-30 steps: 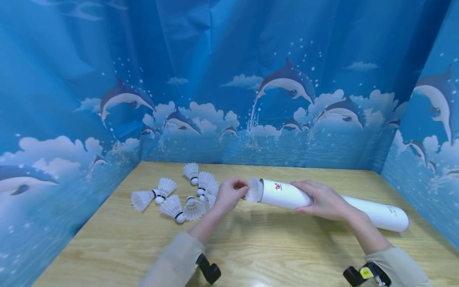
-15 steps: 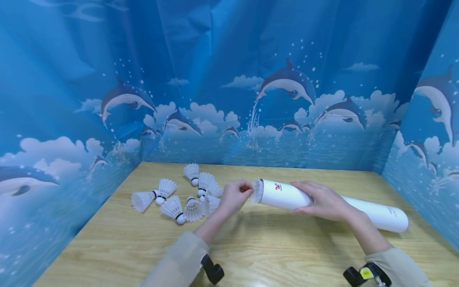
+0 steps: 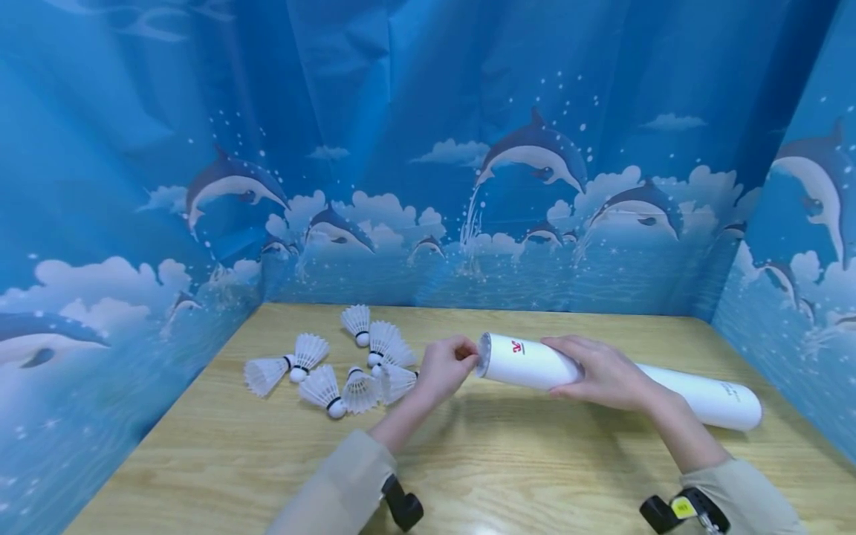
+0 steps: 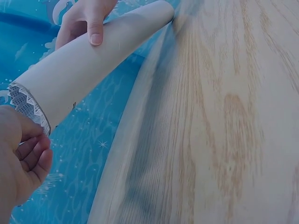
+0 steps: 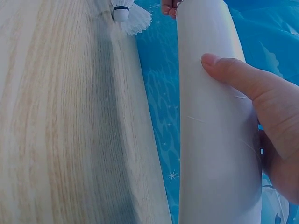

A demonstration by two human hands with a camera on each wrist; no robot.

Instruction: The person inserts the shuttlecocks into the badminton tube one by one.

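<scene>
A long white tube (image 3: 524, 362) lies slanted across the right half of the table, its mouth raised toward the left. My right hand (image 3: 602, 373) grips it near the middle, thumb in front. Inside the mouth sits a shuttlecock (image 4: 24, 103), only the lacy rim of its skirt showing in the left wrist view. My left hand (image 3: 444, 365) is at that mouth, with curled fingers and thumb pinching the skirt's edge. The shuttlecock's cork end is hidden in the tube.
Several white shuttlecocks lie loosely grouped on the left of the wooden table (image 3: 428, 468), among them a shuttlecock (image 3: 321, 388) nearest the front. A blue dolphin-printed curtain (image 3: 401, 148) encloses the back and sides.
My left hand has moved right, and the shuttlecock that stuck out of the tube has slid in until its skirt is about level with the rim. The right hand and tube have stayed put.
</scene>
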